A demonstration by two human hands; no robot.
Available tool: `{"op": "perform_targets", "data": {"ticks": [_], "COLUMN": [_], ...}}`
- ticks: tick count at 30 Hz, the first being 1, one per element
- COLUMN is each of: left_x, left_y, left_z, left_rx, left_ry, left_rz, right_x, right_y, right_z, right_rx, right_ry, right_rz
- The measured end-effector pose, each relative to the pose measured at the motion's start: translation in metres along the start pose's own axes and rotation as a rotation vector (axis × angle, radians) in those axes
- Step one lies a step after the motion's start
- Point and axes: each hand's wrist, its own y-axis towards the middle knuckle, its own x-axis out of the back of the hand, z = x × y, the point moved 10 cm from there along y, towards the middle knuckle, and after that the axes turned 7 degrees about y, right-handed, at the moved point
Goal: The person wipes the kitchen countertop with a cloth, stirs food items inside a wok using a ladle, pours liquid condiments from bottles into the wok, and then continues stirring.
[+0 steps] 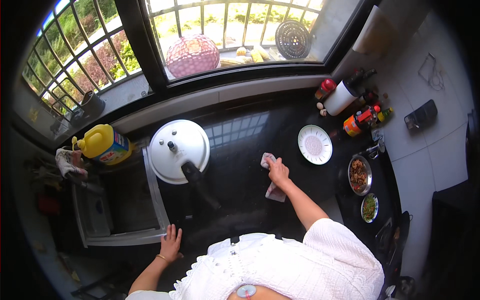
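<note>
My right hand [278, 173] presses a crumpled cloth [275, 194] onto the black countertop [236, 176]; part of the cloth shows beyond the fingers and part below the wrist. Fingers spread, my left hand [172, 243] rests at the counter's front edge, by the corner of the steel sink [123, 240]. It holds nothing. Between the sink and my right hand stands a pressure cooker with a silver lid [179, 150] and a black handle. To the right of the cloth lies a white patterned plate [315, 144].
A yellow jug of cleaner [105, 144] stands behind the sink, near a hanging rag [71, 163]. At the right are a steel pan of cooked food [359, 174], a plate of chopped greens [369, 208], sauce bottles [358, 122], a white canister [340, 98] and eggs [320, 108].
</note>
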Motion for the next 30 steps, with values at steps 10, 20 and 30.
{"op": "perform_targets", "data": {"ticks": [10,20,30], "left_x": [-0.001,0.0,-0.002], "left_y": [-0.004,-0.005,-0.006], "left_z": [0.0,0.0,0.0], "left_rx": [0.003,0.0,0.001], "left_ry": [0.045,0.059,0.044], "left_rz": [-0.014,-0.049,-0.055], "right_x": [-0.057,-0.015,-0.032], "right_y": [-0.074,-0.087,-0.123], "right_z": [0.122,-0.027,-0.012], "right_rx": [0.227,-0.224,-0.299], "right_ry": [0.061,0.01,0.053], "right_rz": [0.133,0.004,-0.015]}}
